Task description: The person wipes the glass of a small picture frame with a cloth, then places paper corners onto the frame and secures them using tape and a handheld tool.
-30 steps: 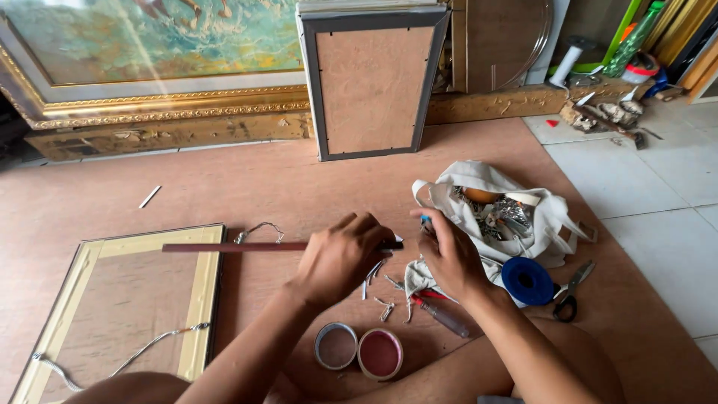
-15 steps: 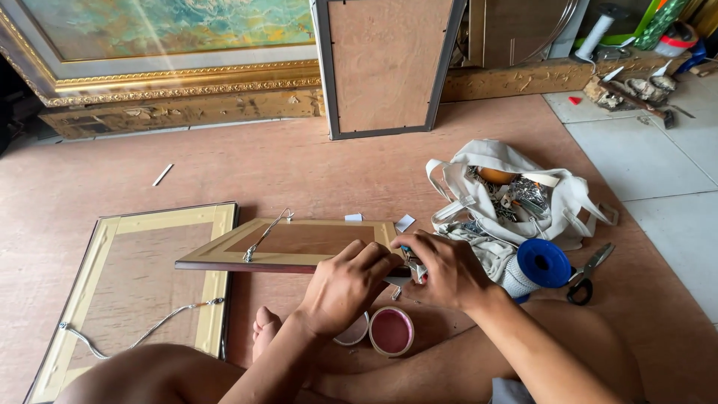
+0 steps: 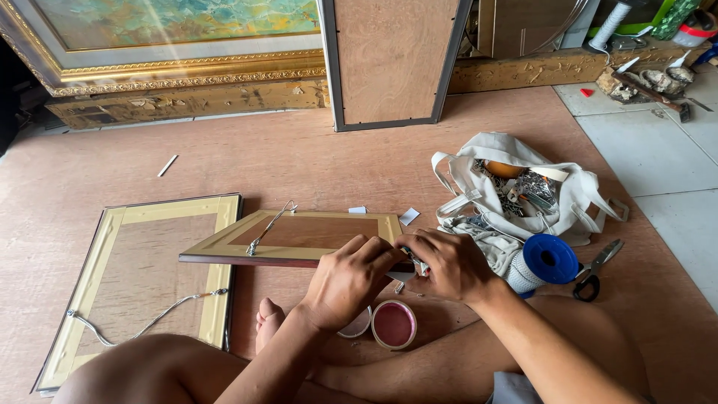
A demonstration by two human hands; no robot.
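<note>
A small picture frame (image 3: 299, 238) lies back-up, tilted above the floor, its near edge held up. My left hand (image 3: 350, 281) grips that near edge at its right end. My right hand (image 3: 447, 263) is closed beside it on a small metal piece at the frame's corner; what the piece is I cannot tell. A thin metal hanger wire (image 3: 269, 226) sticks up from the frame's back. Two small round tins (image 3: 393, 325) sit on the floor just below my hands, between my legs.
A second frame (image 3: 134, 278) lies back-up at left with a cord across it. A white cloth bag (image 3: 523, 191) of hardware, a blue spool (image 3: 550, 259) and scissors (image 3: 594, 271) lie at right. Large framed pictures (image 3: 389, 60) lean against the far wall.
The small frame has tipped from edge-on to show its back. My hands have moved down and closer together at its near right corner. The camera has tilted downward.
</note>
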